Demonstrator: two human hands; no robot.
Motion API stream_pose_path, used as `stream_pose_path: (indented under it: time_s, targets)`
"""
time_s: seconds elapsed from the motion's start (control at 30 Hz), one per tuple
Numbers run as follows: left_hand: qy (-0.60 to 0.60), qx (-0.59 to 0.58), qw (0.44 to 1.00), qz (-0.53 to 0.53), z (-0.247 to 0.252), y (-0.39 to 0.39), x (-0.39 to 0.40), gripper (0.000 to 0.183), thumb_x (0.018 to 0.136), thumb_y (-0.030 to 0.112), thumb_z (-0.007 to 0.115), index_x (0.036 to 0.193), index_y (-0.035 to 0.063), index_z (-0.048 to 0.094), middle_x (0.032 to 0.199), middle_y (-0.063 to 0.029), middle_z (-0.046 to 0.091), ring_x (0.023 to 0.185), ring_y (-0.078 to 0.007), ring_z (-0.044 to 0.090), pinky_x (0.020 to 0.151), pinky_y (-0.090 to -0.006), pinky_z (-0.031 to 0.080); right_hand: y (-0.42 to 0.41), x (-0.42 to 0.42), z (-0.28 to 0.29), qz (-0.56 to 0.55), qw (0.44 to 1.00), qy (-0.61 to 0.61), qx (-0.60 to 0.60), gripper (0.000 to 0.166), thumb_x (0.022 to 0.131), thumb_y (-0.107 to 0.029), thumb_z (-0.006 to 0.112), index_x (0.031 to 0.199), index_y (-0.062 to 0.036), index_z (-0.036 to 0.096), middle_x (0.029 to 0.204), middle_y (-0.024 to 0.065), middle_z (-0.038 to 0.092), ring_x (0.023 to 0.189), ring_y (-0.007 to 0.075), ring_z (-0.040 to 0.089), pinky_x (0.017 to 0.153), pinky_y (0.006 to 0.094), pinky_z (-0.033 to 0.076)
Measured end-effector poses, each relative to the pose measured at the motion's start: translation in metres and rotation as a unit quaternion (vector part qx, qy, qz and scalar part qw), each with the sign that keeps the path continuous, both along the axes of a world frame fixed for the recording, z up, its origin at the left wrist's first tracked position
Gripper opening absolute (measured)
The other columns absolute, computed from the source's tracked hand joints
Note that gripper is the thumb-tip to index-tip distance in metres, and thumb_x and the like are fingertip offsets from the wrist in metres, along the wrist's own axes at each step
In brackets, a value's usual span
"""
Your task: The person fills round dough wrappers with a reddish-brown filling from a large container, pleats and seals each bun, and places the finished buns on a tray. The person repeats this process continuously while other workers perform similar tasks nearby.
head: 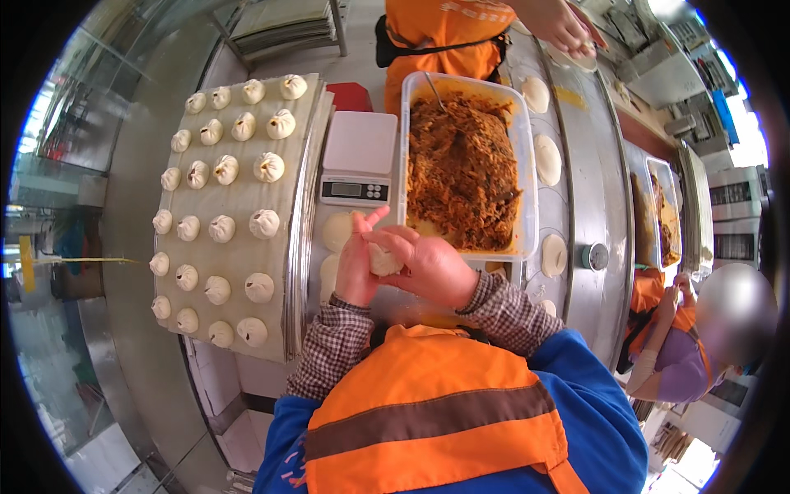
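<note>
A pleated dough bun (386,260) sits between my two hands, just in front of my chest. My left hand (358,265) cups it from the left, index finger pointing away. The fingers of my right hand (432,262) close over its top and right side, hiding part of it. Flat dough rounds (338,231) lie on the steel table partly behind my left hand. Beyond my right hand stands a clear plastic tub (529,185) of reddish-brown chopped filling (463,167), with a metal utensil handle (434,89) leaning at its far left corner.
On the left, a stack of cloth-covered trays (241,197) carries rows of pleated buns (268,167). A digital kitchen scale (358,154) stands beside the tub. More dough rounds (548,160) lie along the right. Co-workers' hands (571,37) work at the far end; another person (679,346) is at right.
</note>
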State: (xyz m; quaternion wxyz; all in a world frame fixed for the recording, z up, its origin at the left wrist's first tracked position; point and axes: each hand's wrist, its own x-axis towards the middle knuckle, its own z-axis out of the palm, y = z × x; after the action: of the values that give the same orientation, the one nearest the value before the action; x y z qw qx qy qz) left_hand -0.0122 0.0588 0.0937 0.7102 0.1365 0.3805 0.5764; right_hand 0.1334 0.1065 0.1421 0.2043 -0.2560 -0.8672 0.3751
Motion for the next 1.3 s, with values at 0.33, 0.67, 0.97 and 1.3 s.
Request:
stream_pose_path:
  time_s: [0.33,0.67,0.97,1.3]
  targets:
    - [0.337,-0.084,0.936,0.063,-0.08,-0.085,-0.065,0.037,0.098,0.032,0.045,0.115,0.0007,0.054,0.113,-0.0142,0.057,0.104,-0.0278,0.055,0.092,-0.0378,0.044,0.201,-0.121,-0.104,-0.107,0.982,-0.112,0.106,0.038,0.073,-0.02,0.067,0.107,-0.0051,0.06,0.1,0.0164,0.063,0.097,0.0315,0.059,0.084,0.0389,0.048]
    - [0.745,-0.033,0.66,-0.093,-0.114,-0.1,-0.066,0.057,0.085,0.011,0.058,0.133,-0.0056,0.033,0.135,-0.0289,0.039,0.118,-0.0422,0.046,0.098,-0.0434,0.042,0.244,-0.161,-0.156,-0.115,0.968,-0.211,0.066,0.054,0.073,-0.022,0.074,0.119,-0.0057,0.053,0.108,0.0217,0.059,0.104,0.0365,0.057,0.089,0.0415,0.047]
    - [0.762,-0.022,0.642,-0.087,-0.118,-0.088,-0.068,0.041,0.078,0.007,0.063,0.111,-0.0068,0.045,0.117,-0.0265,0.049,0.104,-0.0406,0.053,0.088,-0.0429,0.047,0.106,-0.123,-0.052,-0.068,0.996,-0.056,0.004,0.052,0.076,-0.026,0.072,0.122,-0.01,0.055,0.108,0.011,0.06,0.076,0.02,0.064,0.072,0.0353,0.053]
    - [0.748,-0.077,0.652,-0.097,-0.108,-0.108,-0.061,0.035,0.074,0.007,0.068,0.103,-0.0013,0.052,0.099,-0.0217,0.053,0.096,-0.0393,0.052,0.084,-0.0453,0.044,-0.067,-0.023,-0.11,0.028,0.98,-0.119,-0.159,0.032,0.076,-0.018,0.063,0.105,-0.0058,0.062,0.098,0.0138,0.06,0.093,0.0331,0.059,0.081,0.0428,0.049]
